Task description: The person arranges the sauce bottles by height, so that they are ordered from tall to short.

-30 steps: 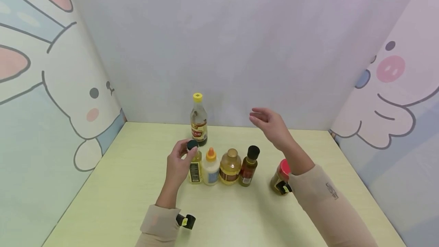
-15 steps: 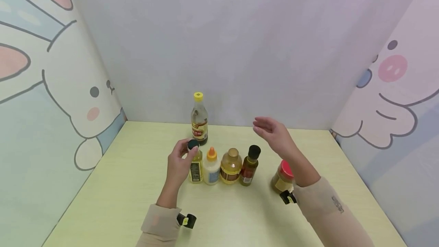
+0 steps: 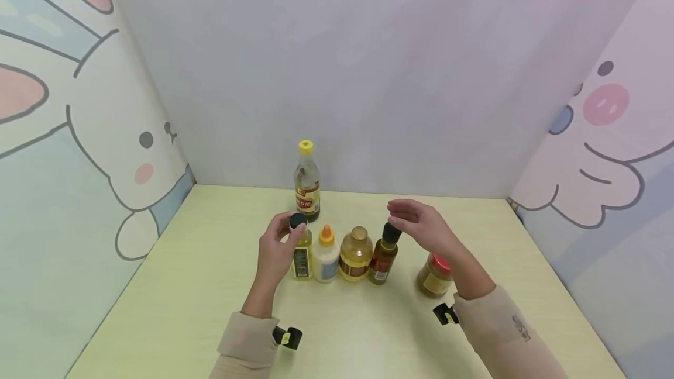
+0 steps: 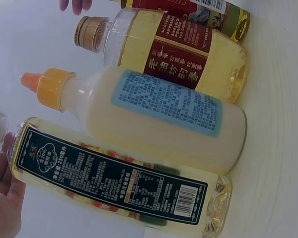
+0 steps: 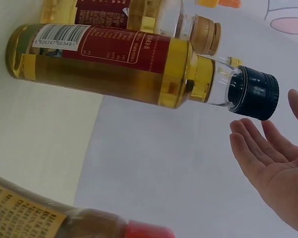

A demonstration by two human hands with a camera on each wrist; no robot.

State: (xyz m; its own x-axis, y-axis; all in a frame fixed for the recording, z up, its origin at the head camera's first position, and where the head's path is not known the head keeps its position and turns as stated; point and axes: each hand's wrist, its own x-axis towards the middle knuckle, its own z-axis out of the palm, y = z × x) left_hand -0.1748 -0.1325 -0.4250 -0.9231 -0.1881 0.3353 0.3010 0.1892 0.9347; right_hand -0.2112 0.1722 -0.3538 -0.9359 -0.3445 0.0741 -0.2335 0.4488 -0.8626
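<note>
In the head view my left hand [image 3: 276,248] holds a tall oil bottle [image 3: 302,265] by its dark-capped neck, thumb on the near side. The left wrist view shows the fingers [image 4: 2,173] at the neck of this bottle [image 4: 114,176], which has a dark green label. My right hand [image 3: 423,226] hovers at the black cap of a red-labelled oil bottle [image 3: 381,263]. Seen from the right wrist, its fingers [image 5: 253,144] are spread and apart from the black cap [image 5: 255,92]. Between the two bottles stand a white squeeze bottle [image 3: 326,263] with an orange tip and a round oil bottle [image 3: 355,257].
Behind the row, near the back wall, stands a yellow-capped sauce bottle [image 3: 307,189]. A red-lidded jar [image 3: 434,279] stands to the right, beneath my right forearm. The pale yellow table [image 3: 174,285] is bounded by grey and cartoon-printed walls.
My right hand has come down from near the back wall to the black cap of the red-labelled oil bottle. My left hand stays at its bottle, and the bottles have not moved.
</note>
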